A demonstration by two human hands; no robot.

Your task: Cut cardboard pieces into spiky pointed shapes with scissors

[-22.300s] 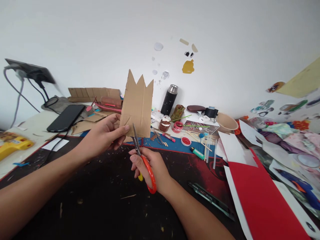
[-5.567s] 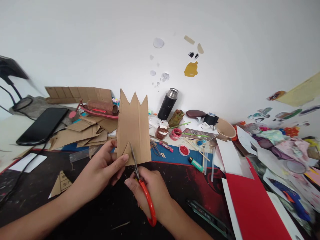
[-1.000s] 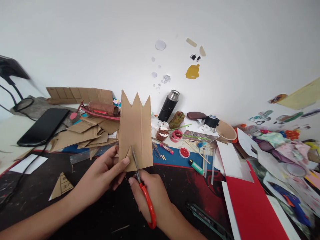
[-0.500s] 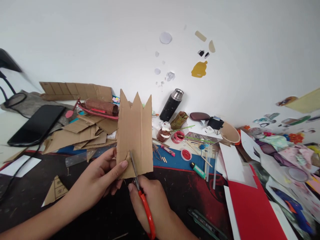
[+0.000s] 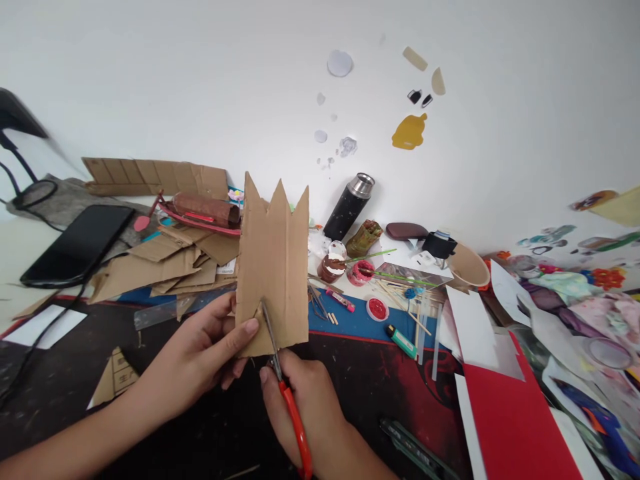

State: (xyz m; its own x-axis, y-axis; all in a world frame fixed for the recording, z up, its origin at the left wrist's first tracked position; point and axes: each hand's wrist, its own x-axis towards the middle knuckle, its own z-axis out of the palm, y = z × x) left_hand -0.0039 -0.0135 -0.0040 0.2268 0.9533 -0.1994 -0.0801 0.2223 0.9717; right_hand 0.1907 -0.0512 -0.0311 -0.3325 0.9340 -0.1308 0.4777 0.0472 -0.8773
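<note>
A brown piece of cardboard (image 5: 277,260) stands upright in front of me, its top edge cut into three pointed teeth. My left hand (image 5: 215,347) pinches its lower left corner, thumb on the near face and fingers behind. My right hand (image 5: 307,400) is closed round the red handle of a pair of scissors (image 5: 294,417). One blade lies over the near face of the cardboard at the bottom, pointing up beside my left thumb. The other blade is mostly hidden.
Cardboard scraps (image 5: 145,270) and a black phone (image 5: 77,243) lie at left. Behind stand a black flask (image 5: 349,207) and paint jars (image 5: 331,267). A green utility knife (image 5: 413,447) lies at front right, near red paper (image 5: 520,420). A white wall rises at the back.
The whole view has shifted slightly, so most things sit a little further right. Both hands, the cardboard and the scissors keep nearly the same pose.
</note>
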